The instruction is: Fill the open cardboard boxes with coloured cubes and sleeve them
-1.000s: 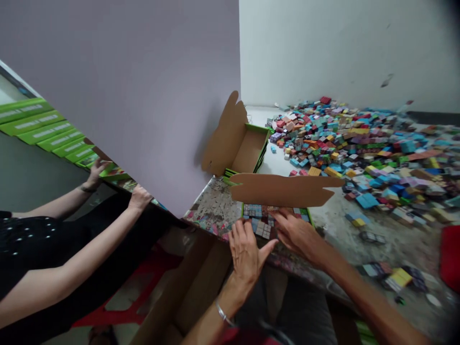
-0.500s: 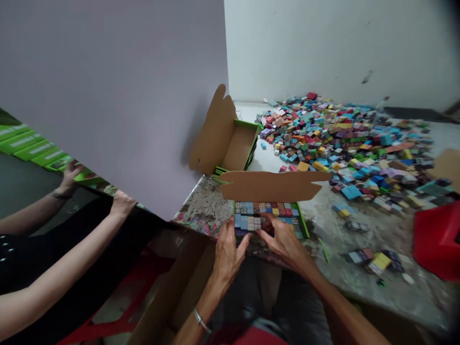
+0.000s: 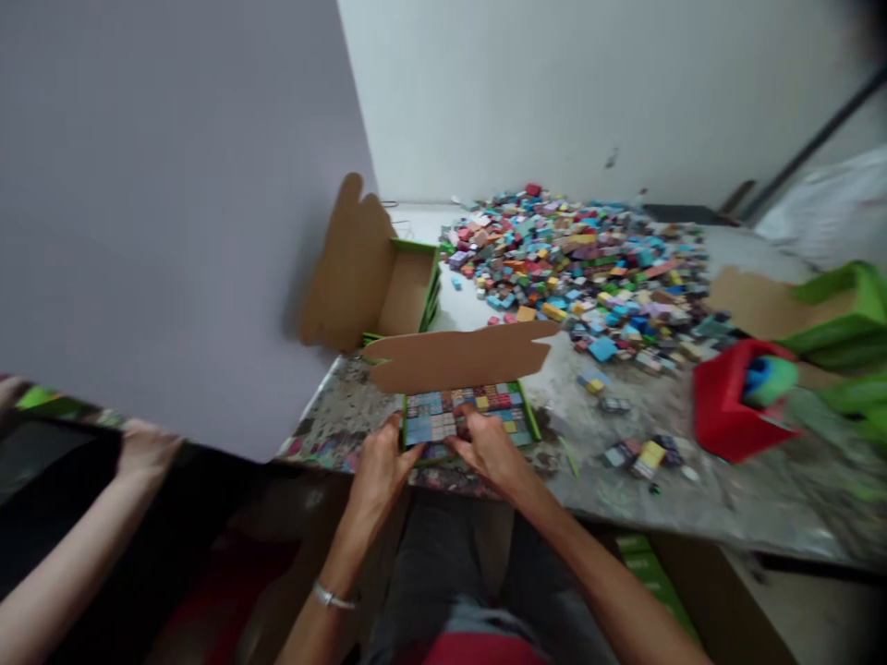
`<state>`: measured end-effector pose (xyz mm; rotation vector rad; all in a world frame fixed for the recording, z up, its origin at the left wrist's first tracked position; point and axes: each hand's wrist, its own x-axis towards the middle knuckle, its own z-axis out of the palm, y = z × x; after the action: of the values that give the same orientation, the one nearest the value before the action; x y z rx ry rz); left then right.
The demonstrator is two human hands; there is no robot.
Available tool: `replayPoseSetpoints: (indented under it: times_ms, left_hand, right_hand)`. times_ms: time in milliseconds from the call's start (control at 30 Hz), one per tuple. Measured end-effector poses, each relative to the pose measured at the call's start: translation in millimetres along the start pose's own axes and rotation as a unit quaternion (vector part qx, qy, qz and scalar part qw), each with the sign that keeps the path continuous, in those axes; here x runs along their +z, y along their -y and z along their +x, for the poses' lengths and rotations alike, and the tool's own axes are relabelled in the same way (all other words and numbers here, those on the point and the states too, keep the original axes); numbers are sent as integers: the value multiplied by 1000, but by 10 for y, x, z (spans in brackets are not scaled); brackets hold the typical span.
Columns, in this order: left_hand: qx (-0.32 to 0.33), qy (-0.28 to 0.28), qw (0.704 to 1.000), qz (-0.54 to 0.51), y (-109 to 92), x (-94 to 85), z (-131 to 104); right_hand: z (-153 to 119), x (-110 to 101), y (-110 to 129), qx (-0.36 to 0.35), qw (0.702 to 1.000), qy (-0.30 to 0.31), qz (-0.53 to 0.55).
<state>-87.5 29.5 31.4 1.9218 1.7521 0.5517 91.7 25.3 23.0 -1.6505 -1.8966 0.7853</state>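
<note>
At the table's front edge lies a shallow cardboard box with a green rim (image 3: 530, 414), its brown lid flap (image 3: 461, 360) standing up at the back. Rows of small printed blocks (image 3: 430, 406) in several colours fill most of it. My left hand (image 3: 378, 469) grips the left front corner, fingers along the side and thumb at the front. My right hand (image 3: 493, 454) reaches in over the front edge, thumb and index finger closed around blocks beside the pale grey ones. Its fingers partly hide those blocks.
A large heap of loose blocks (image 3: 575, 254) covers the table behind. Left of it, an open cardboard box (image 3: 408, 286) rests on stacked ones. To the right are a red container (image 3: 717, 406) and green boxes (image 3: 852, 314). A co-worker's hand (image 3: 144, 448) is at left.
The view has swung right, bringing the red container and green boxes further into sight. Both my hands remain at the box; the right one still has its fingers on the blocks.
</note>
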Motion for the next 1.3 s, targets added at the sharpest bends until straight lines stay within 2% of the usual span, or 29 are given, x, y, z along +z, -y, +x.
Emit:
replayPoseSetpoints:
  times_ms: [100,200,300,400,467,533,600,700,800,833,900,967,1000,1067,1167,1233,1300]
  left_hand:
    - [1,-4,1000,23,26,15,48]
    - [-5,2,1000,24,78,26,79]
    - [10,-16,1000,6,154,16,29]
    - [50,-122,991,-7,170,7,-111]
    - [85,-193,977,-25,85,23,-223]
    - [127,-224,965,-52,-85,72,-331]
    - [179,-208,958,-83,-302,165,-438]
    - [249,-126,952,-125,-579,355,-607]
    - [264,-69,951,-143,-658,512,-738]
    - [253,-74,954,-144,-631,537,-761]
    - [205,-124,962,-133,-507,535,-779]
    - [141,-189,966,-103,-328,476,-777]
    - [111,-214,967,-85,-233,438,-772]
    - [69,-235,968,-55,-58,371,-757]
    - [48,-226,972,-43,125,335,-728]
    - [45,-216,974,-52,182,347,-713]
    - [43,-208,975,-66,197,365,-697]
  right_hand:
    - [-51,-23,57,-42,999,-5,-31]
    - [-266,-182,-89,-110,988,-85,-64]
    - [-680,-588,-529,-74,974,-192,-95]
    - [-1090,-1056,-1155,-6,964,-223,-144]
    - [-1258,-1245,-1528,24,961,-213,-177]
    - [-1326,-1305,-1786,42,957,-195,-209]
    - [-1334,-1291,-1922,43,959,-163,-228]
    - [-1365,-1276,-1957,39,961,-135,-238]
    - [-1418,-1302,-1863,41,948,-192,-250]
    - [-1400,-1292,-1794,40,943,-223,-243]
    - [-1278,-1193,-1553,35,952,-230,-198]
    - [-1062,-965,-1146,32,973,-205,-106]
    - [-934,-813,-894,25,984,-169,-57]
    - [-664,-480,-372,-5,994,-108,-5]
    - [-327,-52,227,0,995,-77,-62]
    - [-214,122,431,10,989,-62,-137]
    - [-191,207,501,2,980,-48,-195]
